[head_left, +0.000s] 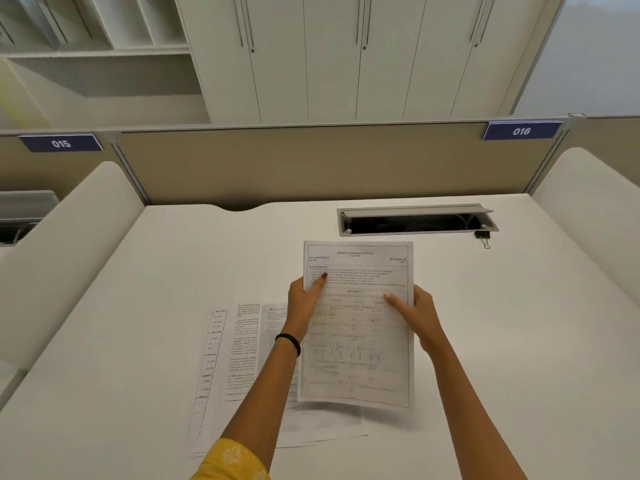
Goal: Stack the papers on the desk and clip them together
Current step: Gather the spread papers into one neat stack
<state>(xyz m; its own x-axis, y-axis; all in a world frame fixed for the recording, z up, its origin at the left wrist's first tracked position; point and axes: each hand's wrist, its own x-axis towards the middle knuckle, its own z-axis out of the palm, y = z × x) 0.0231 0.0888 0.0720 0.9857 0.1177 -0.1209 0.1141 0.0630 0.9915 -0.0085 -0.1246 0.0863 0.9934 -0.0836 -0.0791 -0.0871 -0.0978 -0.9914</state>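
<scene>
The counter (519, 341) lies bare to the right of the held sheet (356, 341), leaving an open way back to the binder clip (482, 235), which sits just beside the right end of the open cable hatch (415, 221). Left of the sheet, loose papers (235, 358) cover the surface under the left forearm. The left divider (69, 254), right divider (588, 202) and back panel (311, 161) wall the space in.
</scene>
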